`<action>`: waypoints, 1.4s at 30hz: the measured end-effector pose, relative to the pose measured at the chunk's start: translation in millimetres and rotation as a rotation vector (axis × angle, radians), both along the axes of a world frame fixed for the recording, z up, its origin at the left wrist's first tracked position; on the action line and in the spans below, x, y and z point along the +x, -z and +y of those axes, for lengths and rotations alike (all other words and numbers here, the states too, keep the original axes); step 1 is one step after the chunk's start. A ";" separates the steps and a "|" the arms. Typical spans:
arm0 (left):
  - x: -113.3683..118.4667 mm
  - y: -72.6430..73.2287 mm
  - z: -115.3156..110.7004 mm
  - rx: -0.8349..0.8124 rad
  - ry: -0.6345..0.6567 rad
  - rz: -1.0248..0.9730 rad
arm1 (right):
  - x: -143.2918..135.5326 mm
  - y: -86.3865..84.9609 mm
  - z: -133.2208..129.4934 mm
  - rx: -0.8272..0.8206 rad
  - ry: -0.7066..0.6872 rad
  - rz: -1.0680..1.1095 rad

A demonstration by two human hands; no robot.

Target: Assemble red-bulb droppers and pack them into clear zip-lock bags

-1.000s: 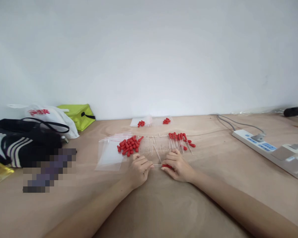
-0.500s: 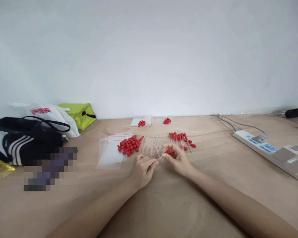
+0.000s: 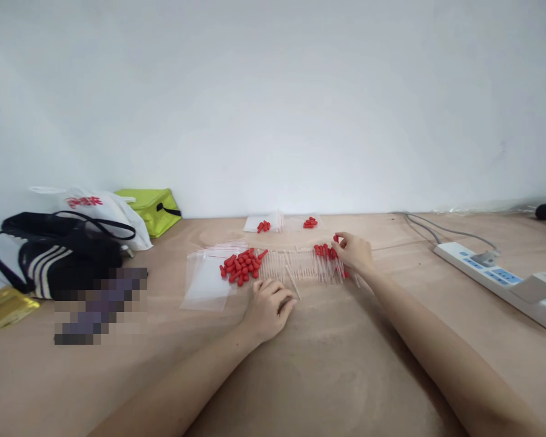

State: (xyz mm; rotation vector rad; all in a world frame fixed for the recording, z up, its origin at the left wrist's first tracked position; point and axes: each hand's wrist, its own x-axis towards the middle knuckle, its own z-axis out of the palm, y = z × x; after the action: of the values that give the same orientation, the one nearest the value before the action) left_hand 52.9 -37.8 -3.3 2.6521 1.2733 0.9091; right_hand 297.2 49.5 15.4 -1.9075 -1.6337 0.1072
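Note:
My right hand (image 3: 355, 251) pinches the red rubber bulb of a dropper (image 3: 336, 238) at the right end of a row of finished droppers (image 3: 323, 250). Its glass stem is largely hidden by the fingers and the row. Palm down on the table, my left hand (image 3: 269, 308) has its fingers loosely bent, thumb a little apart, holding nothing I can see. Just beyond its fingertips one glass tube (image 3: 293, 283) lies slanted. Behind it runs a row of bare glass tubes (image 3: 277, 264). Left of that is a pile of loose red rubber bulbs (image 3: 241, 267).
Clear zip bags (image 3: 207, 291) lie left of the pile. Two small bags with red bulbs (image 3: 264, 226) are near the wall. At left stand a black bag (image 3: 64, 258), a white plastic bag (image 3: 122, 221) and a green box bag (image 3: 157, 212). A power strip (image 3: 468, 261) lies right.
My right hand has moved right and away from me, carrying the red-bulbed dropper to the row. My left hand has let go of the glass stem and lowered to the table.

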 end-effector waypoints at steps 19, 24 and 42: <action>30.2 -5.6 18.3 0.021 -0.389 0.208 | 14.4 -19.5 -42.2 -0.334 -0.191 -0.279; 28.7 -8.5 16.8 0.008 -0.403 0.251 | 5.5 -14.6 -52.8 -0.369 -0.232 -0.398; 13.3 -29.4 4.0 -0.151 -0.370 0.432 | -22.3 -35.1 -81.0 -0.215 -0.544 -0.100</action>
State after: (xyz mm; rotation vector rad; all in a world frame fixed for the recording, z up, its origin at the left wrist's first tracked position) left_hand 66.2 -33.7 26.1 2.6222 1.8843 0.2398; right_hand 274.9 -31.5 50.5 -1.5828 -2.2506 0.4293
